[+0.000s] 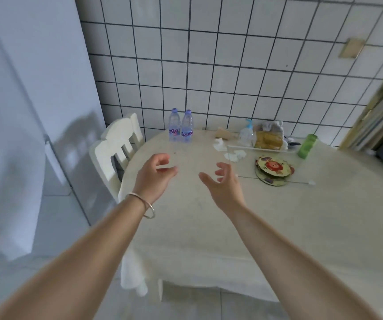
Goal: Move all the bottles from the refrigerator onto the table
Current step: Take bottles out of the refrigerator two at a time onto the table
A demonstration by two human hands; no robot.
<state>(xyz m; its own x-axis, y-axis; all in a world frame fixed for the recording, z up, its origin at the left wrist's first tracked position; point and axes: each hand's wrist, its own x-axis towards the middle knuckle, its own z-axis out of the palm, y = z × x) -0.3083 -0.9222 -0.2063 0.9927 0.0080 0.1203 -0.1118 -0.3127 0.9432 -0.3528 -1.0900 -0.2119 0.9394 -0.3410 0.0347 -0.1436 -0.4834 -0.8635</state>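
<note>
Both forearms reach out over the table (278,227), bangle (147,207) on the left wrist. Left hand (154,175) and right hand (222,183) are both empty, fingers apart and loosely curled, hovering above the cloth and touching nothing. Two bottles (180,127) stand upright at the far left edge by the tiled wall, touching or just beside each other, labels facing the camera — both well apart from the hands. Fridge (24,112) fills the left of the view; its door looks closed from this angle, and I can't tell how many bottles are left inside. My read: hands look just clear of a drop-off, so the step in hand is the trip back to the fridge. To do it well — turn left, mind the chair (116,146) wedged between fridge and table, open the door fully before reaching. Grip each bottle round the body, not the cap. Set new ones beside the pair, away from the coasters (273,169), green cup (307,145) and clutter at the back, and not right at the table edge, where a knock could tip them.
</note>
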